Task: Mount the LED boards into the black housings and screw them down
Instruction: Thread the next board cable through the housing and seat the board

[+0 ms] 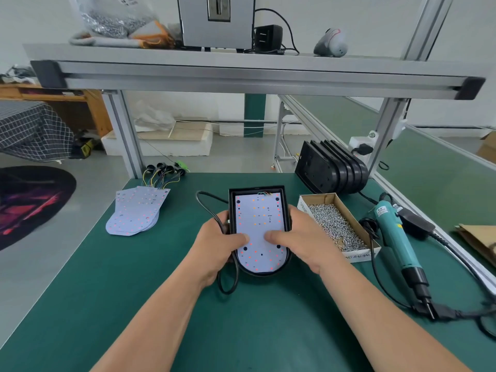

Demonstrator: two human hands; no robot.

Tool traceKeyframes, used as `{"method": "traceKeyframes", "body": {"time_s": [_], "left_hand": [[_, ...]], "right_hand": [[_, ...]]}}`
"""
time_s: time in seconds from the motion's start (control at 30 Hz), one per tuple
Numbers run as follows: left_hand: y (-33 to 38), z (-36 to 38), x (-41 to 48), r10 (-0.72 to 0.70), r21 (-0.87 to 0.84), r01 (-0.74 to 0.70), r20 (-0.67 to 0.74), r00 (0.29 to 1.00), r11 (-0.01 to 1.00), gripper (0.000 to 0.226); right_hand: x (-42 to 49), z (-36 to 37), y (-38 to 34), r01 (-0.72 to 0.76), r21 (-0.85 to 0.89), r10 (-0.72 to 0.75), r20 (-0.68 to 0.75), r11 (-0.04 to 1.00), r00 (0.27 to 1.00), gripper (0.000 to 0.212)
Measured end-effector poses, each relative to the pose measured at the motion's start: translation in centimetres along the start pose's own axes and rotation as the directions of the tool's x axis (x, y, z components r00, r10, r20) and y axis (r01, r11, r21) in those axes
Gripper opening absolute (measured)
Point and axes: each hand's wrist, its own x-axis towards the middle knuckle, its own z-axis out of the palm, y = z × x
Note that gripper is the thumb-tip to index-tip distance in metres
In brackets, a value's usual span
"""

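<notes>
Your left hand [217, 245] and right hand [300, 237] grip the black plastic housing [256, 189], thumbs on its white LED board [259, 216]; silver screws [332, 224] lie three o'clock, nearer right.

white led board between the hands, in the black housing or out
In: the white LED board lies flat inside the rim of the black housing, left hand and right hand thumbs pressing it.

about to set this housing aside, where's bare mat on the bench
Widest bare mat: near-left, between the LED board stack and the table's front edge. Also the near strip between the forearms. A narrower gap separates the board stack from the held housing. The right is crowded: screw box, screwdriver and cords, stacked housings.
</notes>
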Motion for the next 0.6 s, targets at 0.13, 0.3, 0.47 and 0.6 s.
{"method": "traceKeyframes", "body": {"time_s": [0.13,0.3,0.47,0.6], "left_hand": [[0.4,0.0,-0.2,-0.02,0.018,0.019,0.078,0.997,1.0,0.024],[0.3,0.0,0.3,-0.014,0.294,0.086,-0.24,0.971,0.952,0.07],[0.3,-0.5,0.5,-0.033,0.239,0.119,-0.336,0.941,0.964,0.056],[0.5,-1.4,0.3,0.069,0.587,0.1,-0.258,0.964,0.804,0.026]], "right_hand": [[0.4,-0.7,0.0,-0.032,0.047,0.033,-0.018,0.998,0.999,0.048],[0.3,-2.1,-0.2,-0.023,0.226,0.05,-0.113,0.974,0.992,0.039],[0.3,-2.8,-0.4,-0.008,0.368,0.079,-0.176,0.93,0.981,0.035],[0.2,-2.9,-0.6,0.035,0.406,0.058,-0.213,0.913,0.975,0.038]]}}
